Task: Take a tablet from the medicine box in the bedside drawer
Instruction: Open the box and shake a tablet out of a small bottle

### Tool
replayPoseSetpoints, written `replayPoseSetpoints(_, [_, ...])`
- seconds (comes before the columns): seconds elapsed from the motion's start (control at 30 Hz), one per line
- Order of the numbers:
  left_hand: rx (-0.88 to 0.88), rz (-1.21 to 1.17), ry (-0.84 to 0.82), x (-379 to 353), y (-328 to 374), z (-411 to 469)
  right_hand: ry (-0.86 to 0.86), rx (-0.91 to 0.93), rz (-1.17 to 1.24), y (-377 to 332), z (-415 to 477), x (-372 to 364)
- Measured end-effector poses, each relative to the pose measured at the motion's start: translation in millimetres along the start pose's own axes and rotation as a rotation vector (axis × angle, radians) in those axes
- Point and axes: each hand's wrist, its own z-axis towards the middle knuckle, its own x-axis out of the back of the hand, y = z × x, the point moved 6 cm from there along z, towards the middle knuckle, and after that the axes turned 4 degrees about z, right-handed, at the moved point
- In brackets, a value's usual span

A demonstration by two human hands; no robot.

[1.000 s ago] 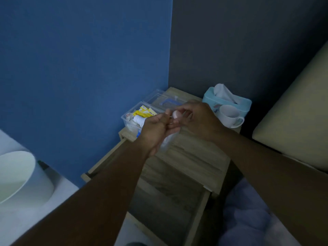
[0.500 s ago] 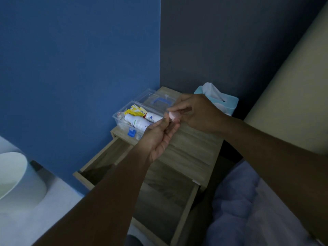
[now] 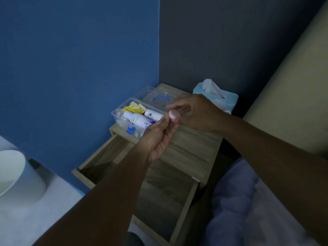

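**A:** I've got both hands over the nightstand (image 3: 191,153) now. The right hand (image 3: 197,112) has a small pale pink round thing (image 3: 174,115) pinched between thumb and forefinger, the other fingers curled loosely behind it. Might be a cap or a little tub; I can't tell which.

**B:** Which way does it point?

**A:** It's a short cylinder, flat round face turned up and toward the near left, so its axis tilts that way. It sits above the near right corner of the box (image 3: 134,118).

**B:** And your left hand?

**A:** The left hand (image 3: 158,137) comes in from the near left, palm turned up and to the right, fingers together and slightly bent, tips right under the pink thing. Whether they touch it, I can't tell. I see nothing clamped in that hand.

**B:** The box?

**A:** Clear plastic, on the far left corner of the nightstand top, lid (image 3: 154,96) swung open behind it. Inside, two white bottles (image 3: 137,119) lie on their sides, long axes running from far left to near right, with a yellow packet (image 3: 132,107) beside them on the far side. A blue latch (image 3: 130,129) hangs at the near edge.

**B:** Drawer?

**A:** The drawer (image 3: 159,192) is pulled out toward me, below my forearms. A tissue box (image 3: 229,100) stands at the far right.
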Motion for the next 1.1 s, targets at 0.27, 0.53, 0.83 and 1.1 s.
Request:
replayPoseSetpoints(0.27, [0.032,-0.003,-0.052,2,-10,2,0.057,-0.018,-0.195,4,-1,-4])
replayPoseSetpoints(0.53, [0.059,-0.084,-0.048,11,-22,13,0.031,0.074,0.003,17,-13,-8])
replayPoseSetpoints(0.83, [0.072,0.061,-0.058,27,-46,26,0.359,-0.107,0.088,63,-26,10])
replayPoseSetpoints(1.1, [0.071,0.265,0.043,40,-69,54,0.529,-0.437,0.136,154,-76,-26])
